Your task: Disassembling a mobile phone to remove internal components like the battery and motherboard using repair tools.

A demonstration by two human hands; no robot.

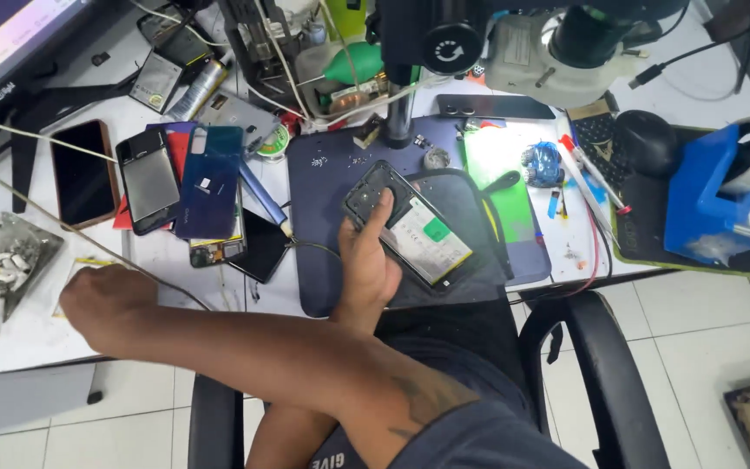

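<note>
While the right hand (106,300) crosses over to nine o'clock, curled so I cannot tell its finger state, the left hand (366,260) presses an extended finger onto the one opened phone (410,227) on the dark mat (323,182), other fingers tucked under. At ten o'clock, four loose phones and back covers (180,178) overlap, hard to count exactly, and one microscope (557,43) is cut off at twelve o'clock.
</note>
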